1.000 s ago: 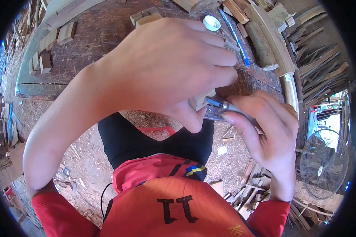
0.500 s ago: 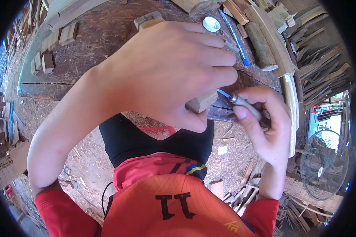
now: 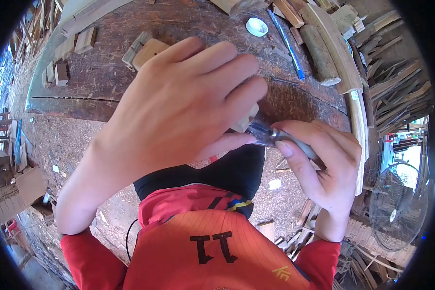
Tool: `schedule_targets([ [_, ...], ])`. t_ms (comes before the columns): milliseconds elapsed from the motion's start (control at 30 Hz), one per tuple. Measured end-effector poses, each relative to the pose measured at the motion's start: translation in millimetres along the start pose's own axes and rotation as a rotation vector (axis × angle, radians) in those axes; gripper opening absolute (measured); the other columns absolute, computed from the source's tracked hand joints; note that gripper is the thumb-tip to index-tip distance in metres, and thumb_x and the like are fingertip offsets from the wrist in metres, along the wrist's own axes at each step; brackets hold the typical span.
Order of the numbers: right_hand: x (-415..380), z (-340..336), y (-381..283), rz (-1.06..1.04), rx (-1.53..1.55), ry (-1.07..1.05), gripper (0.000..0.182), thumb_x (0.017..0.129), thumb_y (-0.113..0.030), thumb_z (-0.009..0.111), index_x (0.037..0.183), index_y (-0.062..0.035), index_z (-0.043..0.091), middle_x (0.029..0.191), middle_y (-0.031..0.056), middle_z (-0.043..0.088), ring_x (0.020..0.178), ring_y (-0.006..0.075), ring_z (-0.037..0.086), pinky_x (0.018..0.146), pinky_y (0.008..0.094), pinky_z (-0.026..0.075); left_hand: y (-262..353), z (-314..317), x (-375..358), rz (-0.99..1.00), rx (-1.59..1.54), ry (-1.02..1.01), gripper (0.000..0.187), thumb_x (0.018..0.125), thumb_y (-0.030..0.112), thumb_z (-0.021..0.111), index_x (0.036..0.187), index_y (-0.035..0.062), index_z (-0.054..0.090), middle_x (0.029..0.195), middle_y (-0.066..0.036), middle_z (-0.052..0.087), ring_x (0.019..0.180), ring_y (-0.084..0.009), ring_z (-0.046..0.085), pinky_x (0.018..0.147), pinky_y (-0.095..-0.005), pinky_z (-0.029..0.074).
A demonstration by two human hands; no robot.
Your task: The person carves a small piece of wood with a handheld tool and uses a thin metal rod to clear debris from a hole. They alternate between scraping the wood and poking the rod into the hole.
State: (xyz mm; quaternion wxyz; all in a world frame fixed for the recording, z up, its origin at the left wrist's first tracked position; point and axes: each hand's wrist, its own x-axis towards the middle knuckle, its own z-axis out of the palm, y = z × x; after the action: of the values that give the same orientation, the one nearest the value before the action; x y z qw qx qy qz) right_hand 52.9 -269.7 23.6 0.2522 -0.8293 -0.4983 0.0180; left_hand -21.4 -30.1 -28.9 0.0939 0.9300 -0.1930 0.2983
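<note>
My left hand [image 3: 193,96] is closed around a small wooden block [image 3: 241,123], and most of the block is hidden beneath the palm and fingers. A carving knife [image 3: 295,141] with a pale handle and a metal collar is gripped in my right hand [image 3: 331,162]. Its blade points left and meets the block's near end, close to my left thumb; whether it is cutting in cannot be made out. Just beyond my left hand, another light wooden block [image 3: 150,52] lies beside a greyish piece [image 3: 134,48] on the worn wooden table [image 3: 106,72].
Toward the back right are a white round cap [image 3: 256,27], a blue pen [image 3: 287,46] and a round wooden stick [image 3: 320,55]. Small wood blocks [image 3: 85,41] lie at the table's left. A standing fan [image 3: 398,208] is at the right, below stacked wood offcuts [image 3: 396,92].
My left hand has shifted left and toward my body, uncovering the light block behind it. My right hand has lowered slightly, and the knife blade now meets the held block closer to my left thumb.
</note>
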Motion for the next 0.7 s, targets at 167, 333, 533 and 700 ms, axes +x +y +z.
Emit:
schedule_targets([
  [167,-0.4,0.0,4.0,0.009,-0.023,0.006,0.017,0.089,-0.011,0.079,0.102,0.0006,0.077,0.087,0.0124,0.076,0.069,0.0211,0.071,0.062,0.0308,0.052,6.1,3.3,2.2,-0.023,0.045,-0.001,0.049,0.075,0.051,0.082,0.096,0.0102,0.065,0.102,-0.004,0.061,0.089,-0.0241,0.059,0.074,-0.0378,0.049],
  [333,-0.9,0.1,4.7,0.019,-0.026,-0.007,0.017,0.089,-0.011,0.080,0.102,0.0002,0.078,0.086,0.0126,0.076,0.067,0.0222,0.070,0.060,0.0316,0.051,7.9,8.0,3.4,-0.014,0.056,0.051,0.046,0.071,0.046,0.084,0.094,0.0111,0.065,0.102,-0.003,0.061,0.088,-0.0240,0.059,0.073,-0.0383,0.049],
  [533,-1.4,2.0,3.7,-0.030,-0.121,0.064,0.019,0.089,-0.012,0.081,0.104,-0.0002,0.078,0.083,0.0111,0.073,0.066,0.0236,0.066,0.062,0.0329,0.051,6.7,8.0,5.1,-0.021,0.053,0.047,0.044,0.069,0.043,0.086,0.093,0.0121,0.065,0.100,-0.002,0.060,0.085,-0.0233,0.058,0.071,-0.0379,0.047],
  [700,-1.5,8.6,38.9,0.050,-0.393,0.361,0.023,0.090,-0.015,0.080,0.112,-0.0099,0.078,0.098,0.0070,0.069,0.089,0.0272,0.062,0.081,0.0401,0.048,9.2,12.7,3.2,-0.088,0.096,0.123,0.043,0.071,0.041,0.088,0.091,0.0120,0.064,0.093,-0.002,0.060,0.081,-0.0237,0.058,0.068,-0.0376,0.045],
])
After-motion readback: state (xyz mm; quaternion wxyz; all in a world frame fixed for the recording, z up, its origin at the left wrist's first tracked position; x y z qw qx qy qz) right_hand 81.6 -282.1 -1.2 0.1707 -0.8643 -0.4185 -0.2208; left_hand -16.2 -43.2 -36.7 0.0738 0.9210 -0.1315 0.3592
